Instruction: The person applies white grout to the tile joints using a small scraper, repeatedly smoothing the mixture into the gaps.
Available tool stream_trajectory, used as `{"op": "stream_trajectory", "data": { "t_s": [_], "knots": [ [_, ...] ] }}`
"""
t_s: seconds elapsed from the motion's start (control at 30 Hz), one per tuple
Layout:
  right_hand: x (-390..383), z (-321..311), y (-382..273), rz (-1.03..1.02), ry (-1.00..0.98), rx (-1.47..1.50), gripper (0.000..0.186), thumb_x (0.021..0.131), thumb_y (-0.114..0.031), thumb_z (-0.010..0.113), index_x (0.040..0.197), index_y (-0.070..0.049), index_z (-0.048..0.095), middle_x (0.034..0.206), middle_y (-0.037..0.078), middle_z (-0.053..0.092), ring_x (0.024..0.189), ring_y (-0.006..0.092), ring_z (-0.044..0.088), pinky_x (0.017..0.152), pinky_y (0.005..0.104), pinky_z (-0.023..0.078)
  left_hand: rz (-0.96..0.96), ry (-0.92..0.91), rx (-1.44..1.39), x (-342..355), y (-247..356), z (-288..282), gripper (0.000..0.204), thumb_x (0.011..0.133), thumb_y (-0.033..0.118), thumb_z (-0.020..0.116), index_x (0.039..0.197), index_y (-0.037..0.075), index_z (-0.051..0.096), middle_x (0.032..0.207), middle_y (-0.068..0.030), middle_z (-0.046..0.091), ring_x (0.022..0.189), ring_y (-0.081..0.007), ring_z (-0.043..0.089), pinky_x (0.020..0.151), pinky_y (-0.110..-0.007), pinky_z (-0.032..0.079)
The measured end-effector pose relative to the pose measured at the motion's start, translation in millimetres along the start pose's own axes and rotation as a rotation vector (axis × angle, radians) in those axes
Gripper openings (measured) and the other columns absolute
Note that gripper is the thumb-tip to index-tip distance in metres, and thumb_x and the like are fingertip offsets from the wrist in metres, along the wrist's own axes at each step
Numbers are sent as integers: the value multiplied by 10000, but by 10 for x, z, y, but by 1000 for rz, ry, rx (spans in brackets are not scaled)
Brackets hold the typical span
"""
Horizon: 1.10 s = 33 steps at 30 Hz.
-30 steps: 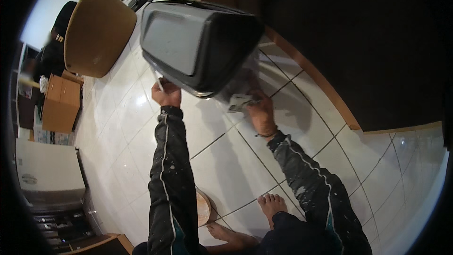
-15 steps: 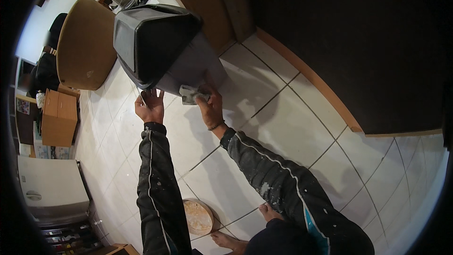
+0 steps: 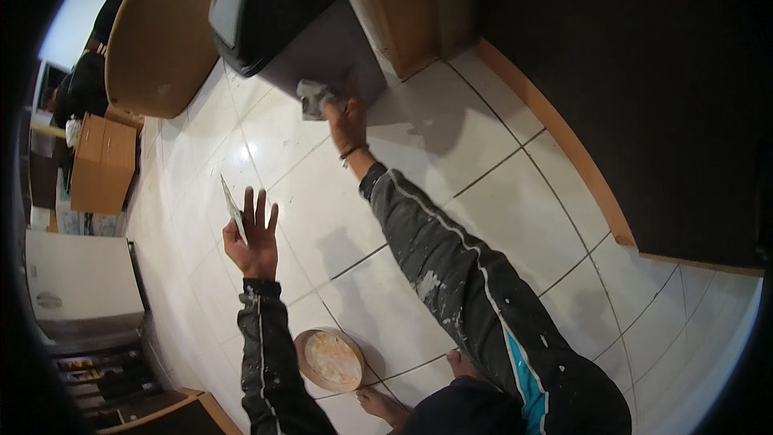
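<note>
A tall grey-purple bin [image 3: 342, 40] with an angular black lid [image 3: 282, 12] stands on the white tiled floor [image 3: 419, 250], near a brown wooden upright [image 3: 411, 12]. The person's right hand [image 3: 348, 122] is in front of the bin's lower side, its fingers grasping a crumpled grey cloth-like wad [image 3: 312, 100]; whether the wad touches the bin cannot be told. The left hand [image 3: 255, 248] is well apart from the bin, palm up, its thumb pinning a thin, pale, flat blade-like piece [image 3: 232, 203] while the other fingers spread loosely. Nearer the person's bare feet, a round, shallow tan container [image 3: 330, 360] holds a whitish, orange-streaked residue. To the left are a curved brown panel [image 3: 161, 40], an orange-brown box-shaped cabinet [image 3: 105, 163] and a white appliance [image 3: 84, 274] bearing an oval mark too blurred to read. A dark panel [image 3: 612, 97] with a wooden edge fills the upper right.
</note>
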State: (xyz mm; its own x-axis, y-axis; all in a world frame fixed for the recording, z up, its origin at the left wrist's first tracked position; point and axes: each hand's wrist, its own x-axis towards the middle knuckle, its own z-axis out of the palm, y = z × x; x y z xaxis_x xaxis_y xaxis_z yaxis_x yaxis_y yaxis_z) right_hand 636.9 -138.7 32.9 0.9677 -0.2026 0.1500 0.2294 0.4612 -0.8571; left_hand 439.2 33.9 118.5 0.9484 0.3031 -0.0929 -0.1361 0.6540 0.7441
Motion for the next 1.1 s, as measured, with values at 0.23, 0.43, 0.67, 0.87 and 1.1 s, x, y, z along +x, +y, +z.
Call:
{"op": "stream_trajectory", "data": {
  "t_s": [0.23,0.43,0.67,0.87,1.1],
  "knots": [
    [-62,-10,-473,218,-59,370,254,760,-171,628,982,-48,637,934,30,611,833,142,579,732,271,473,-187,180,306,-749,1133,-278,296,879,321,455,971,85,608,1347,-112,538,1247,-314,483,1064,-490,349],
    [-980,-1124,-711,365,-86,626,453,788,-116,535,1235,-43,557,1173,99,603,1086,243,584,944,440,488,-583,157,473,-1327,1300,-136,575,869,354,416,1328,9,456,1291,-151,553,1139,-337,548,993,-458,408],
    [-1307,-1725,-1947,338,150,312,442,773,-149,584,1207,-73,555,1146,80,591,1036,246,599,876,431,527,-720,-65,278,-1421,1199,607,443,888,334,418,1181,23,535,1123,-94,612,984,-259,590,911,-410,443],
    [-1425,-1385,-2864,264,99,141,366,824,-173,583,1169,-51,573,1121,83,632,1013,239,629,861,429,545,-638,-220,15,-1348,844,977,390,933,283,396,1201,27,517,1110,-94,612,990,-265,586,940,-411,429],
    [-1580,-1361,-2943,468,144,48,291,842,-162,617,1125,-99,590,1051,45,644,951,190,627,769,383,527,-694,-305,-4,-1272,795,1387,345,965,268,364,1190,44,499,1107,-90,600,975,-252,579,904,-414,434]
  ]
}}
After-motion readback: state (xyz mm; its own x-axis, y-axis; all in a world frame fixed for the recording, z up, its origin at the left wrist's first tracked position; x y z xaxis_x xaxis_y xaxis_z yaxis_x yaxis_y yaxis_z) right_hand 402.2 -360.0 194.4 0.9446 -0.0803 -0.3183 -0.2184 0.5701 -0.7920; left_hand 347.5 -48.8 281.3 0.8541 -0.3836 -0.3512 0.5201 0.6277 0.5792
